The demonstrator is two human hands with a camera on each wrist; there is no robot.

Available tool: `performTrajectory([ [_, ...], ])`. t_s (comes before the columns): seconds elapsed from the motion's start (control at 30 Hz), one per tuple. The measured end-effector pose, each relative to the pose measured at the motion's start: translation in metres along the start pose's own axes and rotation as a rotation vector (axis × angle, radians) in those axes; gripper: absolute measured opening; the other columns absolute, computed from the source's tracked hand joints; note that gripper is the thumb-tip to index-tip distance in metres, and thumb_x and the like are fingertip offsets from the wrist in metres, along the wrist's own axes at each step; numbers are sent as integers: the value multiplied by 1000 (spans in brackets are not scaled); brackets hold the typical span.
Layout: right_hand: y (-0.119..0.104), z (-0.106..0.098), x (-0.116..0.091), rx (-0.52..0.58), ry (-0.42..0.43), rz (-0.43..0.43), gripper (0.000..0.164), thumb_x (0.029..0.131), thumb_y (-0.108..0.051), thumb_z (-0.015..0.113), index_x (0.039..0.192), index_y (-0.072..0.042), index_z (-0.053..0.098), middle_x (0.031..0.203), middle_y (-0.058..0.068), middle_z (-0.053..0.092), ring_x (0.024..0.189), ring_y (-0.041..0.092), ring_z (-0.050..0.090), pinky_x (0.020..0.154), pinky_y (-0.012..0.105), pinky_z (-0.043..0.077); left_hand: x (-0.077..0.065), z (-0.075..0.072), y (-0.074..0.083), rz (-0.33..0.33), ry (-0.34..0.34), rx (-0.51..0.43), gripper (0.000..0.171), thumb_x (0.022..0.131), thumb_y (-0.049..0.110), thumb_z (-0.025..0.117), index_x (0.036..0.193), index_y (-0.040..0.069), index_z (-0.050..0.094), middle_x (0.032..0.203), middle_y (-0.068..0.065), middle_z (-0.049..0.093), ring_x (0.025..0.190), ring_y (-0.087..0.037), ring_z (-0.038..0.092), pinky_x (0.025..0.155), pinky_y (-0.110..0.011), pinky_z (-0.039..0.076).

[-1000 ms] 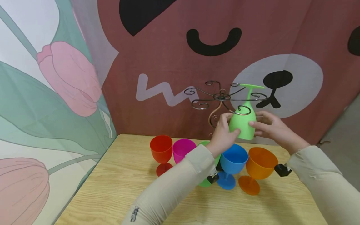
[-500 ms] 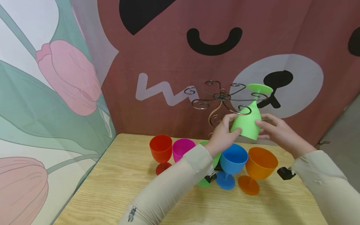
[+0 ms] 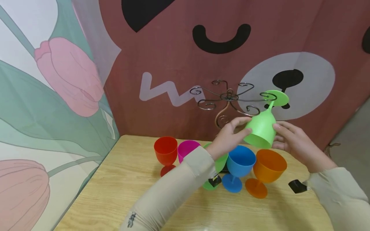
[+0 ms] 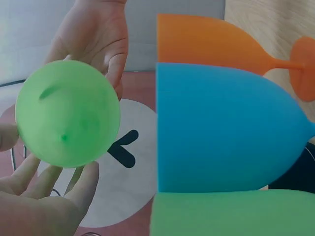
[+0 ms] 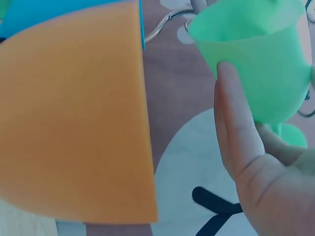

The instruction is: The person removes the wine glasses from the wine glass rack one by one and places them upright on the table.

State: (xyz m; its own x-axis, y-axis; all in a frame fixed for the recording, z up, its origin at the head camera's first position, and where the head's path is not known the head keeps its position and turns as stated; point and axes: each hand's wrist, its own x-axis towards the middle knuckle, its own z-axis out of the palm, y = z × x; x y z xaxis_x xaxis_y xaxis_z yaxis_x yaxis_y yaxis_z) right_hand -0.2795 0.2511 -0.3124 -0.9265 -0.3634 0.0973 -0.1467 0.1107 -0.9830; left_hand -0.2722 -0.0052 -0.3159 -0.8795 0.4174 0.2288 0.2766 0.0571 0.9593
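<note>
An upside-down light green goblet [image 3: 261, 128] hangs tilted in the air, its bowl mouth down and its round foot [image 3: 277, 98] up, leaning right. My left hand [image 3: 228, 138] grips the bowl from the left, thumb in front. From the right, my right hand [image 3: 297, 142] holds the same bowl between thumb and fingers. Its stem overlaps the right curled arm of a dark metal rack [image 3: 229, 97] in the head view. The left wrist view looks into the goblet's open mouth [image 4: 68, 114], with fingers of both hands around it.
Upright on the wooden table [image 3: 115, 192], below my hands, stand a red goblet [image 3: 166, 152], a magenta goblet [image 3: 186, 148], a second green goblet [image 3: 221, 162], a blue goblet [image 3: 240, 162] and an orange goblet [image 3: 269, 166]. A printed cloth [image 3: 162, 48] hangs behind.
The held goblet has moved right and a little down, away from the rack's centre, and tilted so its foot leans right and its mouth shows. Both hands moved right with it.
</note>
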Motion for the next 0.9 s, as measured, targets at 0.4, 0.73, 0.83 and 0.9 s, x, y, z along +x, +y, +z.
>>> performTrajectory([
  [0.4, -1, 34, -21, 59, 106, -67, 25, 110, -24, 44, 135, -23, 40, 126, 2, 49, 94, 14, 71, 74, 31, 62, -11, -10, -3, -33, -51, -172, 40, 104, 30, 59, 143, 24, 55, 136, 15, 53, 107, -3, 60, 93, -31, 57],
  [0.73, -3, 77, -40, -223, 334, -132, 47, 108, -31, 51, 152, -20, 40, 143, 6, 46, 111, 13, 58, 78, 21, 59, -29, -22, -10, -9, -90, -242, 39, 105, 28, 57, 144, 24, 55, 135, 16, 53, 113, -6, 60, 92, -30, 57],
  [0.83, -2, 87, -43, -230, 422, -197, 45, 107, -26, 53, 150, -19, 46, 144, 5, 47, 114, 13, 56, 78, 18, 57, -32, -24, -8, -9, -95, -270, 38, 105, 25, 58, 143, 22, 55, 133, 16, 54, 113, -7, 60, 91, -31, 57],
  [0.9, -3, 90, -45, -181, 439, -252, 44, 106, -19, 55, 149, -15, 48, 144, 4, 47, 116, 13, 57, 79, 17, 57, -33, -25, -6, -2, -105, -291, 38, 105, 24, 58, 143, 21, 55, 132, 14, 55, 114, -7, 60, 91, -32, 58],
])
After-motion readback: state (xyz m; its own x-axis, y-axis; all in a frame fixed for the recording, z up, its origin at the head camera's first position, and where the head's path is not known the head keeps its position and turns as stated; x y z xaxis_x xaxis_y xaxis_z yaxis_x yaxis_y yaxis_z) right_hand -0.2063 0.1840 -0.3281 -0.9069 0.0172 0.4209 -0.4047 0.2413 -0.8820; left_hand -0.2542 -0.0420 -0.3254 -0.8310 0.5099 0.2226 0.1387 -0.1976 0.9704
